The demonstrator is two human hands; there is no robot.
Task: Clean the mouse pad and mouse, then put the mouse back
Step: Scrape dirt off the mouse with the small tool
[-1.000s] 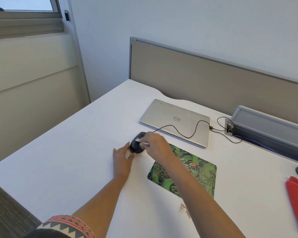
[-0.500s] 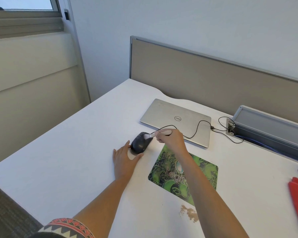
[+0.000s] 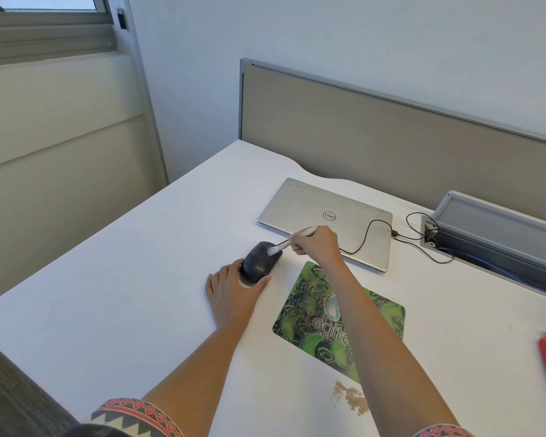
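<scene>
Brush (image 3: 286,243) back on 1 mouse (image 3: 260,259)

White desk (image 3: 114,279) with a wavy far edge, butted against a tan partition (image 3: 375,146) in a grey metal frame. Grey cable tray (image 3: 498,222) at the desk's right rear. Plain pale wall (image 3: 328,42) behind. Left: window (image 3: 44,1) corner up top, beige panelling (image 3: 51,137) below it. Dark carpet (image 3: 10,395) bottom left. Even, soft daylight.
</scene>
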